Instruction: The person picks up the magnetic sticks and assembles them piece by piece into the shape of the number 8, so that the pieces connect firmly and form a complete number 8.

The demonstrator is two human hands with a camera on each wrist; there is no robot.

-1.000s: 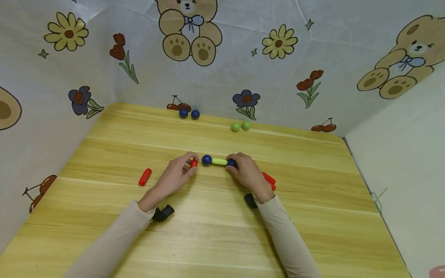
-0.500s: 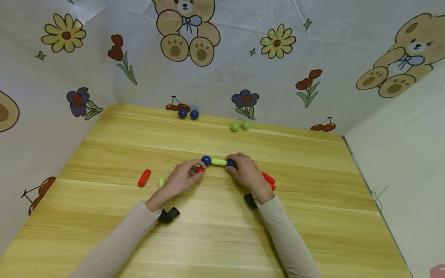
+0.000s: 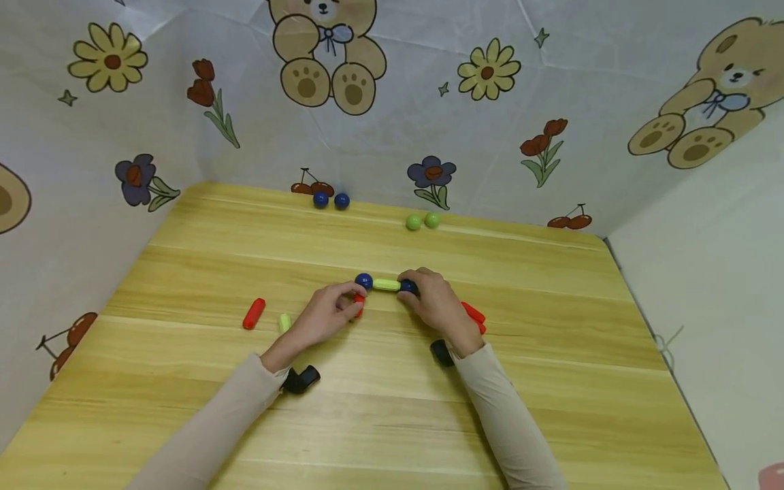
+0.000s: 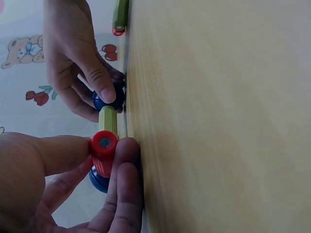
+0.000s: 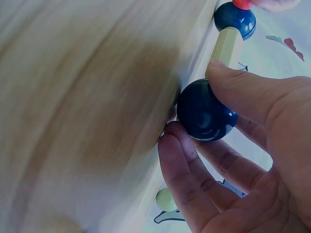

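My left hand (image 3: 320, 314) pinches a red toy rod (image 4: 103, 150) between thumb and fingers. One end of the rod meets the left blue ball (image 3: 364, 280), also seen in the right wrist view. A ridged yellow-green rod (image 3: 386, 285) joins that ball to a second blue ball (image 5: 204, 111). My right hand (image 3: 436, 303) holds this second ball, thumb on one side and fingers curled at the other. The joined pieces lie low at the wooden table, in its middle. In the head view, fingers partly cover the red rod and the right ball.
One red rod (image 3: 254, 314) and a yellow-green rod (image 3: 284, 322) lie left of my left hand. More red rods (image 3: 474, 314) lie by my right wrist. Two blue balls (image 3: 331, 200) and two green balls (image 3: 422, 221) sit along the table's back edge, before a printed cloth.
My left hand has moved right with the red rod, bringing it to the left blue ball and turning it toward me. The right hand stays in place on its ball.
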